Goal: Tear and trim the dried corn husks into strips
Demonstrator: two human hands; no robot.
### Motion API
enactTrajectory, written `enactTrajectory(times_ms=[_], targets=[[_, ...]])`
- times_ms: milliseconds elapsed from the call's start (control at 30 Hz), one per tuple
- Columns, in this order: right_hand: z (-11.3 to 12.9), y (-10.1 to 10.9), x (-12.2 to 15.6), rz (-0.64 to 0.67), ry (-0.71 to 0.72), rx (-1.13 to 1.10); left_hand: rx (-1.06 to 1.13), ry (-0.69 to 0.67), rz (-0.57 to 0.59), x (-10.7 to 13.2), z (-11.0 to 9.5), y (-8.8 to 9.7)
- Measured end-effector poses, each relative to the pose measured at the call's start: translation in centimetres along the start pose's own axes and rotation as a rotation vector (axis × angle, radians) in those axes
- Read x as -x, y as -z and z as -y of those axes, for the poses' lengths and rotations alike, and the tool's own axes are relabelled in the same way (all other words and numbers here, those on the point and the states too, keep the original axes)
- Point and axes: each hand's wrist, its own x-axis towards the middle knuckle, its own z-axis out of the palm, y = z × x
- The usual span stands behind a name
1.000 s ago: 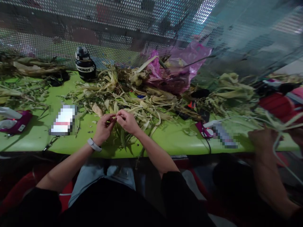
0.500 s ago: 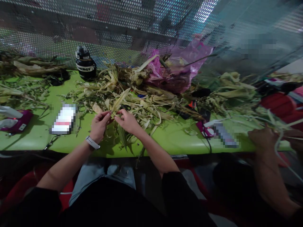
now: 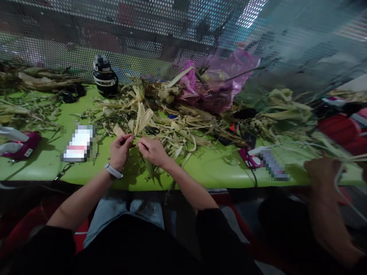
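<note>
"Where is the corn husk [image 3: 144, 119], and how is your grip?"

"It stands up just beyond my left hand [image 3: 119, 151], near the front edge of the worktop [image 3: 212, 168] and left of its middle. With this hand I seem to pinch its narrow lower end. My right hand [image 3: 153, 150] is curled just beside; if it also grasps a strand, I cannot tell."

"How will it handle?"

"I judge it very light, dry and papery, easy to split along its length. It is better to take it at the narrow end than at the thin, wide tip."

"What is hard to see?"

"My fingers hide that end. The green leaf [image 3: 149, 168] is partly covered by my right hand, and the co-worker's hand [image 3: 321, 170] is dim and blurred."
</note>
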Motion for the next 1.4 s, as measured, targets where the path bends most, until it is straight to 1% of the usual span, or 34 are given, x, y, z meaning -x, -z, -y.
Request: enactTrajectory(times_ms=[67, 133, 200, 267, 333, 467, 500, 567, 633, 700, 833, 900, 933, 1033, 1167, 1300, 1400], targets=[[0.0, -0.1, -0.2, -0.053, 0.015, -0.042, -0.043, -0.002, 0.007, 0.2, -0.1, -0.1], [-0.2, -0.1, -0.5, -0.123, 0.017, -0.165, -0.095, -0.004, 0.027, 0.5, -0.2, -0.2], [-0.7, -0.2, -0.9, -0.149, -0.068, -0.359, -0.158, -0.025, 0.054, 0.8, -0.4, -0.2], [-1.2, -0.3, -1.2, -0.122, -0.218, -0.556, -0.258, -0.08, 0.094, 1.0, -0.6, 0.0], [-1.6, -0.5, -1.4, -0.088, -0.327, -0.694, -0.393, -0.183, 0.142, 1.1, -0.9, 0.5], [-1.8, -0.6, -1.5, -0.078, -0.393, -0.808, -0.661, -0.482, 0.228, 0.9, -1.6, 1.7], [-1.8, -0.5, -1.5, -0.073, -0.405, -0.826, -0.711, -0.535, 0.272, 0.8, -1.7, 1.9], [-1.9, -0.5, -1.6, -0.06, -0.417, -0.847, -0.747, -0.573, 0.377, 0.5, -1.8, 2.2], [-2.0, -0.7, -1.6, -0.054, -0.424, -0.839, -0.682, -0.539, 0.466, 0.3, -1.7, 2.1], [-2.2, -1.1, -1.7, -0.061, -0.432, -0.83, -0.564, -0.452, 0.48, 0.0, -1.7, 2.0], [-1.9, -1.9, -1.8, -0.058, -0.429, -0.863, -0.345, -0.15, 0.35, -0.8, -2.0, 2.4], [-1.7, -2.2, -1.9, -0.032, -0.418, -0.857, -0.285, -0.032, 0.329, -1.2, -2.4, 2.8], [-1.5, -2.2, -2.0, -0.017, -0.408, -0.848, -0.276, 0.01, 0.342, -1.3, -2.6, 3.1], [-1.5, -1.8, -2.0, 0.029, -0.37, -0.818, -0.296, 0.099, 0.423, -1.7, -2.8, 3.5], [-1.9, -0.2, -1.9, 0.104, -0.367, -0.702, -0.331, 0.21, 0.509, -2.0, -2.3, 3.6], [-1.9, 1.5, -2.2, 0.164, -0.351, -0.599, -0.31, 0.263, 0.536, -1.9, -1.7, 3.5], [-1.9, 1.8, -2.9, 0.184, -0.32, -0.562, -0.319, 0.284, 0.565, -1.8, -1.5, 3.5]])
